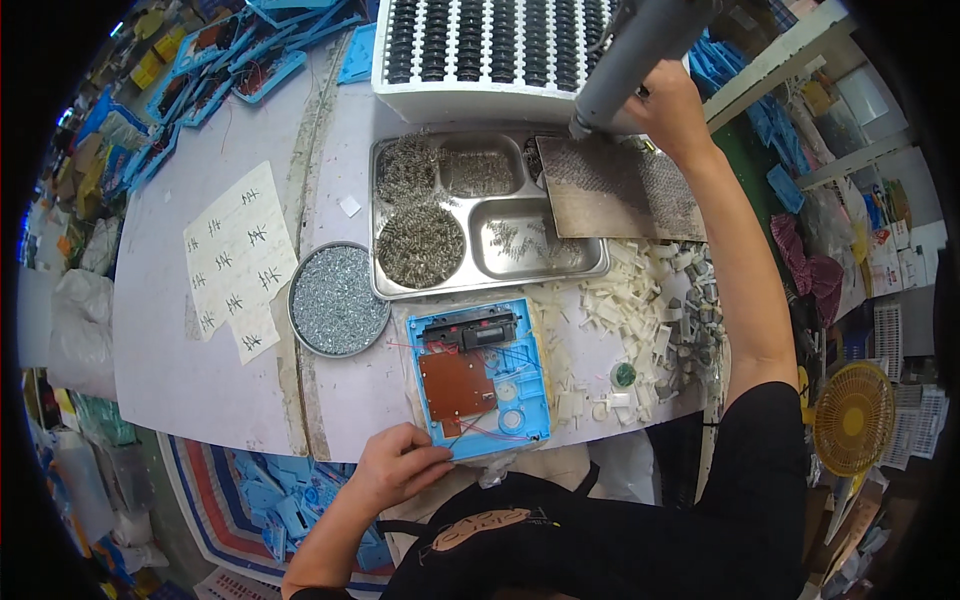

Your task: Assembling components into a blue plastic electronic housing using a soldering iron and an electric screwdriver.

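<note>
A blue plastic casing (533, 385) lies on the table in front of me. It carries a brown circuit board (455, 384), a black module (475, 328) and thin red wires. At its near left corner, my left hand (393, 466) grips the edge between thumb and fingers. My right hand (672, 105) reaches far forward on the right, beside a thick grey tube (635, 65). Its fingers are curled, partly behind the tube, and what they hold is hidden. Beyond the casing sits a metal compartment tray (466, 220) with springs and small metal parts.
A round dish (340, 300) of small silvery pieces stands left of the tray. White plastic parts (625, 305) are heaped on the right, near a brown textured board (610, 190). A white foam box (470, 103) holds rows of black parts at the back. Handwritten paper (240, 262) lies left.
</note>
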`<act>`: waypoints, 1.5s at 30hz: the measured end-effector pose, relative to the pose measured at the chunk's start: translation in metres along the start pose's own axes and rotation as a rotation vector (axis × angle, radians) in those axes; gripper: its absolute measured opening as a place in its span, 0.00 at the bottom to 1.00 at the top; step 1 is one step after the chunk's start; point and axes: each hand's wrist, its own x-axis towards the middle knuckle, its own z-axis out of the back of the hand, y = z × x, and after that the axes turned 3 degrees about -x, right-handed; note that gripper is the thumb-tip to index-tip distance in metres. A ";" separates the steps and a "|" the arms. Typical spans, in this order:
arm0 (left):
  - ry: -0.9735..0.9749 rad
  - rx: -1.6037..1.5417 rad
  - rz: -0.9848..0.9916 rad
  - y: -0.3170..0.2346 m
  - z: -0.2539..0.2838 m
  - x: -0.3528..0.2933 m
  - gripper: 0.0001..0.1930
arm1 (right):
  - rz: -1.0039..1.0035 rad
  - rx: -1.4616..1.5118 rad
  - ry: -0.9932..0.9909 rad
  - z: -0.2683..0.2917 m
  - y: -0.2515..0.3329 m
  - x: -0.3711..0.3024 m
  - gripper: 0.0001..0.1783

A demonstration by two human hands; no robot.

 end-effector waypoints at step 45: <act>0.040 0.113 0.055 -0.011 0.001 0.002 0.14 | -0.040 0.568 0.592 0.104 0.200 -0.191 0.17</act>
